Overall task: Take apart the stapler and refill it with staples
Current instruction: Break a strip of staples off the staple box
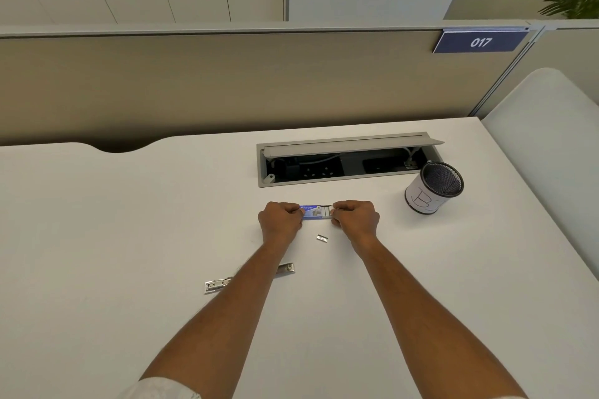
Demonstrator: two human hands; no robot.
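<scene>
Holding a small blue staple box (316, 211) out over the white worktop (129, 220) with both hands, left hand (281, 219) pinching one end, right hand (355, 216) pinching the other, fingers (337, 208) curled tight around it. Looks slid partway open at the right end, can't tell for sure. Metal stapler (217, 284) lying flat on the worktop nearer the body, mostly hidden under the left forearm, only both ends poking out. Tiny loose metal piece (322, 238) sitting just below the box, between the wrists. Black mesh pen cup (433, 186) with a white label off to the right, beside the open cable tray (343, 159).
</scene>
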